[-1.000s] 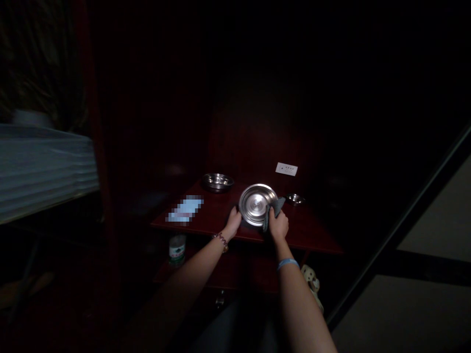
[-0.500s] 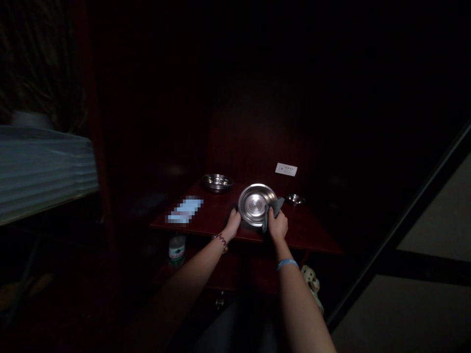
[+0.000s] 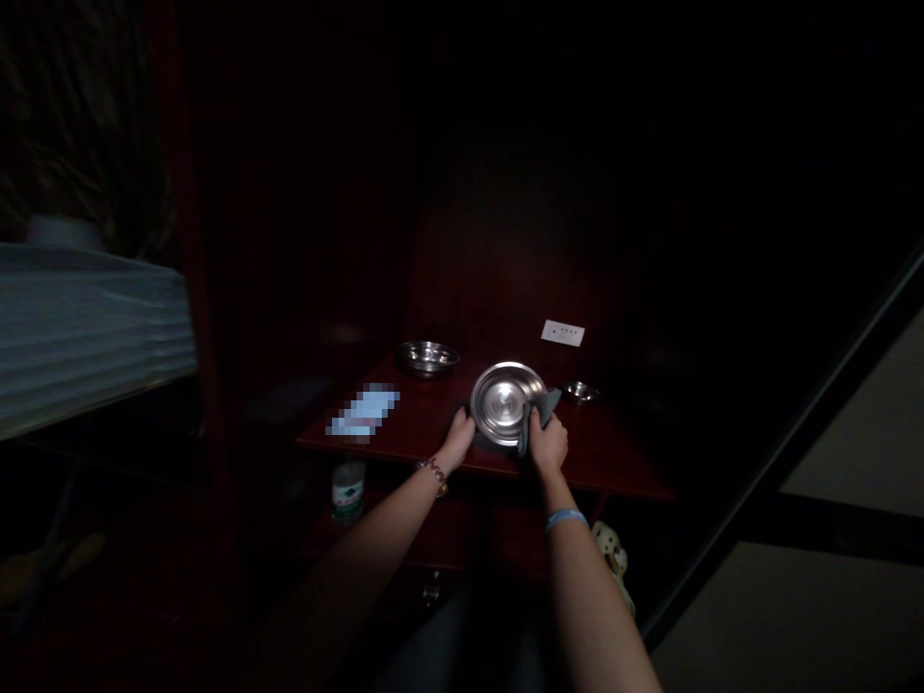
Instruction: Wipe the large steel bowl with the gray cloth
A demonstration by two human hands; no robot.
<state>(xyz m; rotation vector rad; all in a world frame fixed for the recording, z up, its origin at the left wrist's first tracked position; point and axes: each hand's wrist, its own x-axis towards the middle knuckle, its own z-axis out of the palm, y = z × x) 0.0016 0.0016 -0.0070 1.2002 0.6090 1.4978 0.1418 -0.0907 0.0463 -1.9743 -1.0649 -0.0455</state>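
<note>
A shiny metal basin (image 3: 498, 399) is held tilted over the dark red shelf (image 3: 440, 423), its inside facing me. My left hand (image 3: 458, 443) grips its left rim, fingers closed and partly hidden behind it. At the right rim, my right hand (image 3: 550, 445) is closed around a grey cloth (image 3: 526, 428) that lies folded over the edge. More metal basins (image 3: 427, 359), seemingly nested, rest at the back left of the shelf. A small metal bowl (image 3: 580, 393) stands to the right of the held basin.
A blurred-out pale blue item (image 3: 365, 412) lies on the shelf's left side. Below stands a bottle (image 3: 347, 491). A white socket panel (image 3: 563, 333) is on the back wall. Pale green clog-like shoes (image 3: 610, 549) show at lower right, and a stacked pale object (image 3: 93, 327) at far left.
Almost nothing differs. The whole view has shifted very slightly, and both hands keep the basin and the cloth in nearly the same place.
</note>
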